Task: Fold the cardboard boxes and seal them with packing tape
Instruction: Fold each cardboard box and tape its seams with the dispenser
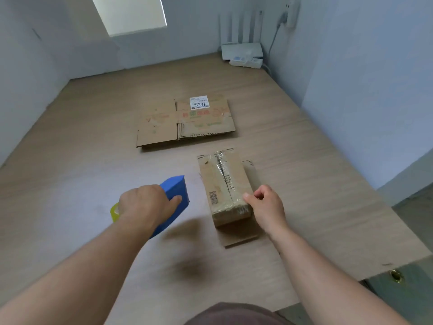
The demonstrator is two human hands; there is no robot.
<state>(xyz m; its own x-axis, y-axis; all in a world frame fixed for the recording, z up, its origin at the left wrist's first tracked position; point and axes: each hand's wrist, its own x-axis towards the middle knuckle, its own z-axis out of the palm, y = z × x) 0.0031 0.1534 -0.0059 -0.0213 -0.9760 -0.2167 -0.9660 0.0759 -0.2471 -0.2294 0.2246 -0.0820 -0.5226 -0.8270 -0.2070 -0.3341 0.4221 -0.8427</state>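
Note:
A small folded cardboard box [225, 184] stands on the wooden table [93, 137], with clear tape along its top seam and loose flaps showing at its near and far ends. My right hand [264, 205] touches the box's near right corner, thumb on the top edge and fingers curled. My left hand [145, 205] grips a blue tape dispenser [175, 195] with a yellowish tape roll [114, 211] behind it, held above the table to the left of the box. A flattened cardboard box [185, 123] with a white label lies farther back.
A white router [241, 49] with antennas and a white power strip [246, 62] sit in the far right corner, a cable running up the wall. Walls close in on the left, back and right. The table's edge runs along the near right.

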